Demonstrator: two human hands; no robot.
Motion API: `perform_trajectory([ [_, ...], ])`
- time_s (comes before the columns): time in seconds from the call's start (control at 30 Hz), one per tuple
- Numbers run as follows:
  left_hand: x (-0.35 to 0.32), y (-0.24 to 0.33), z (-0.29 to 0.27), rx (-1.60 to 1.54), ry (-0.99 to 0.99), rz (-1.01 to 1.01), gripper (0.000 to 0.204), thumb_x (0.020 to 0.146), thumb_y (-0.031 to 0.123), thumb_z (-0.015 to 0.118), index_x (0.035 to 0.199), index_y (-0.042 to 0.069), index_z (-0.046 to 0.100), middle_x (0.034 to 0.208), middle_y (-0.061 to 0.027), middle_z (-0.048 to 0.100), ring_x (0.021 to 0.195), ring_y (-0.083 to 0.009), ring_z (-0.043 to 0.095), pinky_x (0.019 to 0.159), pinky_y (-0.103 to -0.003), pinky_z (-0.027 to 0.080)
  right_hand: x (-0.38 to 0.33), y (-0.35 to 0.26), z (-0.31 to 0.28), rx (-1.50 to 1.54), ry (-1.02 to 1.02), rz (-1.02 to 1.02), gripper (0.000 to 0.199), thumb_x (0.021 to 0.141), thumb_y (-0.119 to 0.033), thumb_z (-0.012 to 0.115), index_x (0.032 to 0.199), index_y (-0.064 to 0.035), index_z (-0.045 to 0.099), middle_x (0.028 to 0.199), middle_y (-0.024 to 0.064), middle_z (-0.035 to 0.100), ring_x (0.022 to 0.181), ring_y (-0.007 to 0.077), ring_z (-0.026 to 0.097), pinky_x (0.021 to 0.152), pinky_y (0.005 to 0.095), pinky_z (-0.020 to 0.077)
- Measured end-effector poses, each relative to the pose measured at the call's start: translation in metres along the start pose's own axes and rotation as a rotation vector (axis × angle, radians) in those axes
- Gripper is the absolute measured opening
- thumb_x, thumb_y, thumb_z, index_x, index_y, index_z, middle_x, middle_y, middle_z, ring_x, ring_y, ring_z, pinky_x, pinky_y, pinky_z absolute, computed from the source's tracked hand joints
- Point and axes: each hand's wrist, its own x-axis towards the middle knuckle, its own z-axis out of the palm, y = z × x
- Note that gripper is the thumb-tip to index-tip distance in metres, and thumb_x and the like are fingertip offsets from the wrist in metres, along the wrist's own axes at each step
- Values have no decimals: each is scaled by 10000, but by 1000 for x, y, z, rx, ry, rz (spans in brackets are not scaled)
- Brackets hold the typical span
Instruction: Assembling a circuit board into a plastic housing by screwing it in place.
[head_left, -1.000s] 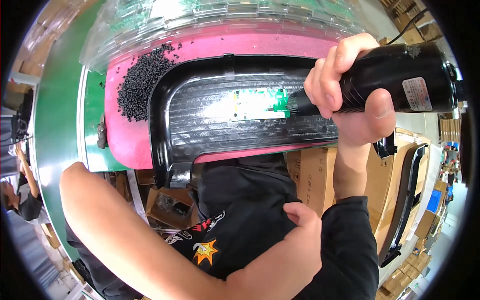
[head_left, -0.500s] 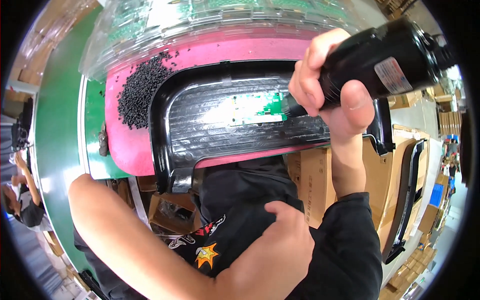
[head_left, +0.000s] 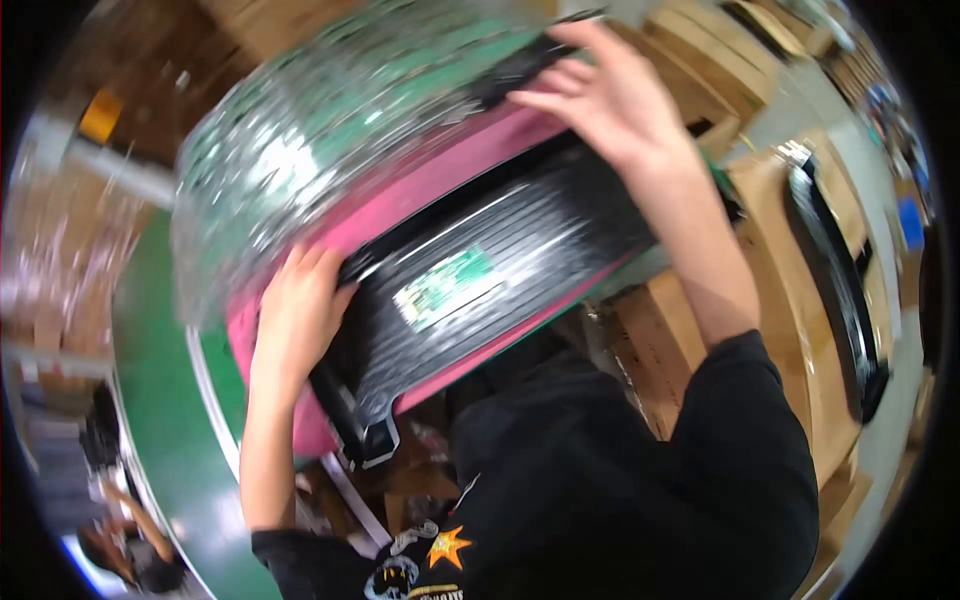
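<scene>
A green circuit board (head_left: 450,287) lies inside a long black ribbed plastic housing (head_left: 540,250), which rests tilted on a pink mat (head_left: 430,195). My left hand (head_left: 300,310) is closed at the housing's far left corner, its thumb and fingertips against the rim. Beyond the housing's far edge, my right hand (head_left: 610,105) has thumb and fingers around a black power screwdriver (head_left: 520,72). The screwdriver is low beside clear plastic trays, smeared by motion. Its tip cannot be made out.
Clear plastic trays (head_left: 290,170) are stacked along the far side of the green table (head_left: 165,400). Cardboard boxes (head_left: 750,300) stand on the right, with another long black plastic part (head_left: 835,280) on them. Another person (head_left: 135,550) is at the lower left.
My right hand has carried the screwdriver away from the board to the far side. My left hand has moved from my body to the housing's corner. The view has turned.
</scene>
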Motion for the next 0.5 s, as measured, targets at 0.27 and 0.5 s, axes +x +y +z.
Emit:
perform_trajectory([
  [0.27,-42,8,-33,-284,332,-89,157,792,-108,608,861,-39,485,795,-183,445,744,-383,496,674,-404,427,-61,-89,-31,-650,63,-800,441,825,-61,705,1206,2,492,1067,65,523,958,140,560,816,324,534],
  [0.5,-124,0,-61,38,1003,-232,176,932,139,665,1025,-10,667,930,-123,654,824,-238,621,790,-384,510,-95,-252,-258,-2112,513,-530,490,793,-193,699,1226,1,576,1181,204,648,1176,343,606,1006,422,477],
])
